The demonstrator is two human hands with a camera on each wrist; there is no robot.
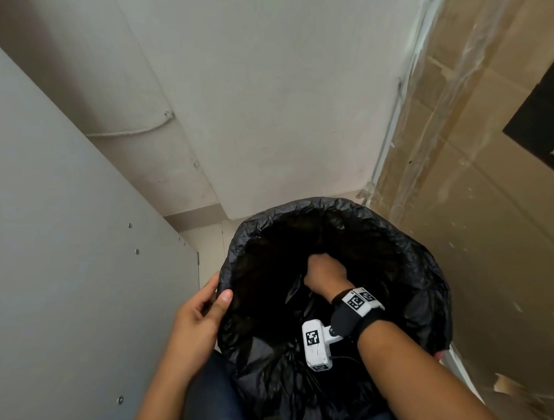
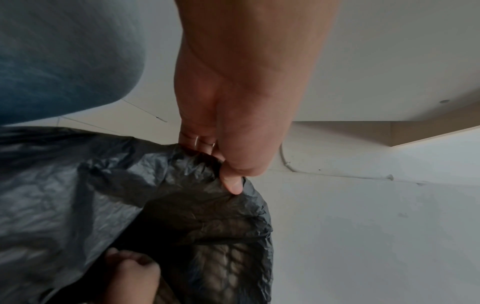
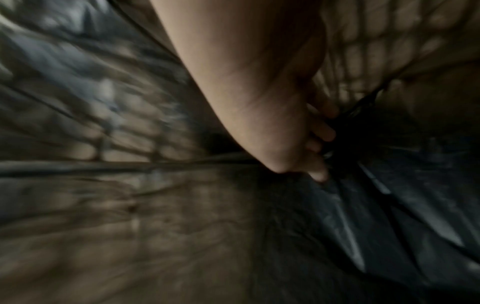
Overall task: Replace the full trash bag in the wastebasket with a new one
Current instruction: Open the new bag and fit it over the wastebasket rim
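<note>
A black trash bag [image 1: 396,245] lines a mesh wastebasket [image 2: 228,267], its mouth folded out over the rim. My left hand [image 1: 207,306] pinches the bag's edge at the left side of the rim, thumb on top, as the left wrist view [image 2: 231,164] also shows. My right hand [image 1: 325,271] is down inside the bag with its fingers curled. In the blurred right wrist view the right hand [image 3: 298,144] grips a bunch of the bag's plastic [image 3: 389,205], with folds fanning out from it. The mesh [image 3: 376,41] shows through the thin plastic.
A grey panel [image 1: 63,253] stands close on the left and a white wall [image 1: 263,98] behind. A large cardboard box [image 1: 493,198] wrapped in clear film stands tight against the basket's right side. My jeans-clad leg [image 1: 208,396] is by the near rim.
</note>
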